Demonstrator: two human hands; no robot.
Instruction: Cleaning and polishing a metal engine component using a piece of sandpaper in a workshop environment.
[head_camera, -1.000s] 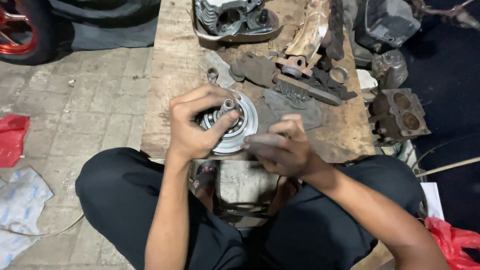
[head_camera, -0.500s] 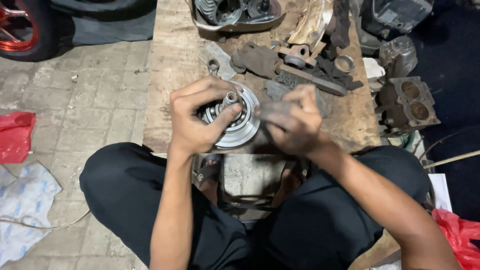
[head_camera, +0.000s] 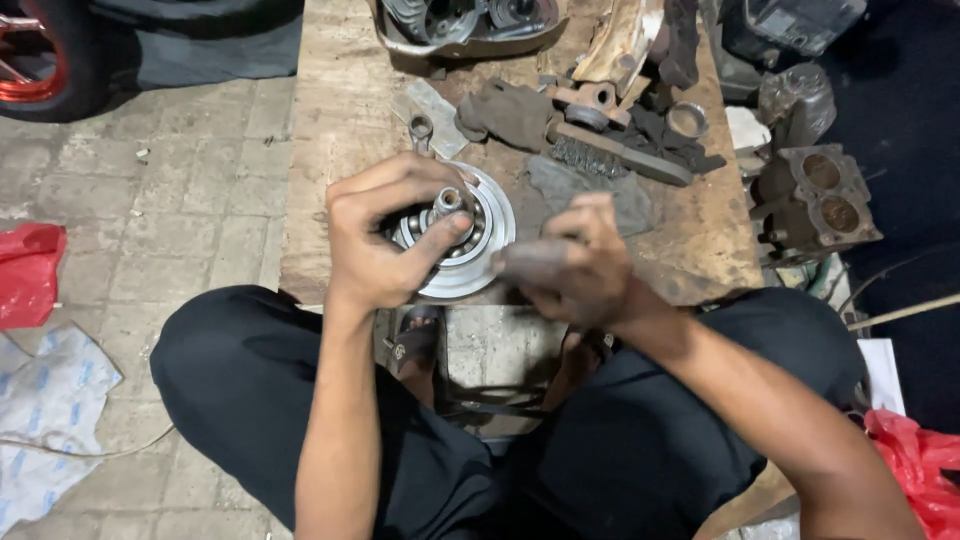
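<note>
My left hand (head_camera: 385, 235) grips a round silver metal disc part (head_camera: 480, 250) with a central shaft and a ring of bearing pieces, held over the near edge of a low wooden board (head_camera: 340, 130). The thumb presses near the shaft. My right hand (head_camera: 570, 265) is blurred, fingers curled, beside the disc's right rim; whether it holds anything small I cannot tell.
On the board lie a wrench (head_camera: 420, 130), dark rags (head_camera: 510, 110), a wire brush (head_camera: 610, 160), a metal ring (head_camera: 687, 118) and an engine casing (head_camera: 460, 25). A cylinder block (head_camera: 815, 195) sits right. Red bags (head_camera: 28, 272) lie left; a wheel (head_camera: 40, 60) top left.
My right hand moved in from the right toward the disc, then drew slightly down beside its rim. The left hand kept hold of the disc.
</note>
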